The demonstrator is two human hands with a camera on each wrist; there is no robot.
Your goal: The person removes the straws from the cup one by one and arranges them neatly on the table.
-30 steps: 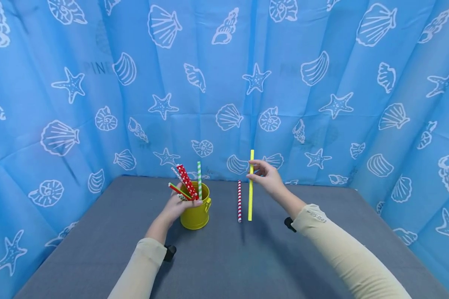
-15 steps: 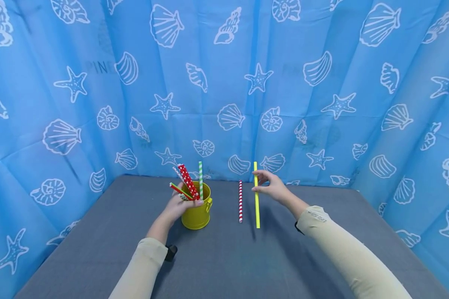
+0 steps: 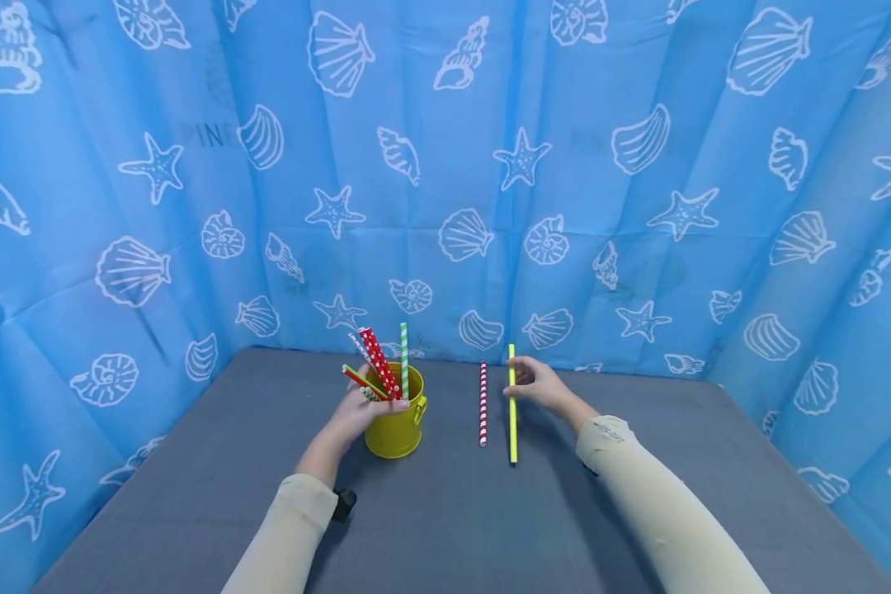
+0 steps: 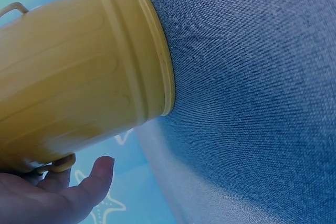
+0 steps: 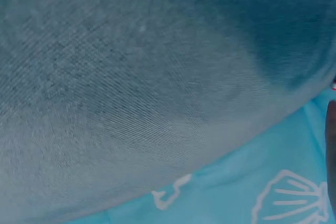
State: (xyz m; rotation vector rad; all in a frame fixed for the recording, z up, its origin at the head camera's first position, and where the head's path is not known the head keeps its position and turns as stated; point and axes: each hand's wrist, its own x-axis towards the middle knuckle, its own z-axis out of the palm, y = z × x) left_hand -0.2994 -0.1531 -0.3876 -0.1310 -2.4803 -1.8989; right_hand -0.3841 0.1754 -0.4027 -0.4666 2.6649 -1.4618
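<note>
Left hand (image 3: 356, 411) grips the round yellow metal bucket (image 3: 392, 437) of patterned paper straws (image 3: 379, 363), apparently to steady it. Right hand (image 3: 540, 386) pinches a plain yellow paper straw (image 3: 513, 429) toward its far end, seemingly for alignment beside the red-and-white striped straw (image 3: 483, 404).

Yellow pail (image 4: 79, 66): apparently painted metal, smooth, soft sheen. Yellow straw (image 3: 513, 417) and red-and-white striped straw (image 3: 483, 404): paper-like, smooth. Grey tablecloth (image 4: 252, 87): woven cloth, matt, finely ribbed. Blue curtain (image 3: 445, 177): thin smooth cloth, creased. Cream sleeves (image 3: 661, 503): soft matt cloth.
</note>
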